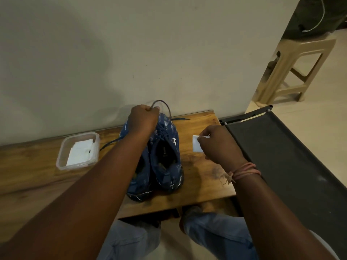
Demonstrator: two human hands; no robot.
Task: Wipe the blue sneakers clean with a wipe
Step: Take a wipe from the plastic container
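From the head camera, a pair of blue sneakers (163, 156) stands side by side on the wooden table (202, 177), toes toward the far edge against the wall and heels toward the near edge, set toward the table's right end. The left hand (143, 119) reaches over the toe of the left sneaker, its fingers curled tight round a dark shoelace (161, 104) that loops up above the fist. The right hand (216, 145) hovers just right of the sneakers, near the table's right edge, pinching a small white wipe (197, 146) between thumb and fingers. A pink thread band (244, 170) circles that wrist. Toward the far-left part of the table sits a clear plastic container (78, 150) holding folded white wipes (79, 152).
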